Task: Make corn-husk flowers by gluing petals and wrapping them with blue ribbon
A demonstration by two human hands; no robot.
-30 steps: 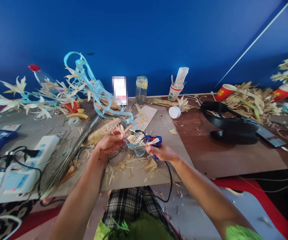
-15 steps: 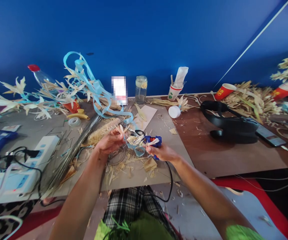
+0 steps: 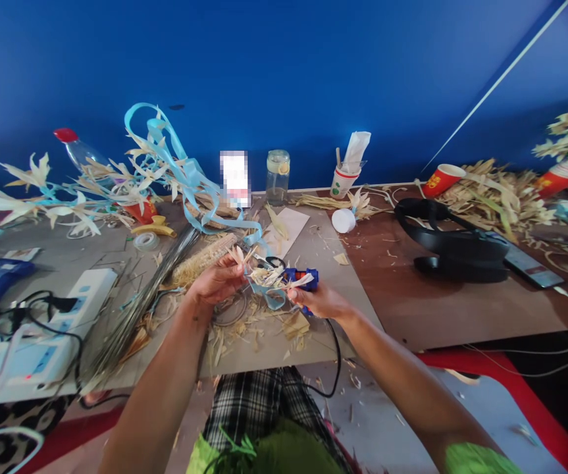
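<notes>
My left hand [image 3: 217,282] is closed in a pinch on a small bunch of pale dried leaf strips [image 3: 240,255] bound with light blue ribbon [image 3: 270,293]. My right hand [image 3: 319,301] is closed on a blue hot glue gun [image 3: 304,277] and also pinches a pale leaf strip [image 3: 301,282] against it. The two hands meet over a grey board [image 3: 308,263] strewn with straw scraps. A black cord [image 3: 335,368] runs from the glue gun down past the table edge.
A long light blue ribbon with leaf flowers [image 3: 165,164] trails at the back left. A white power strip [image 3: 47,329] and cables lie left. A glass jar [image 3: 278,176], paper cups [image 3: 347,181], a black headset [image 3: 454,243] and a phone [image 3: 530,266] sit behind and right.
</notes>
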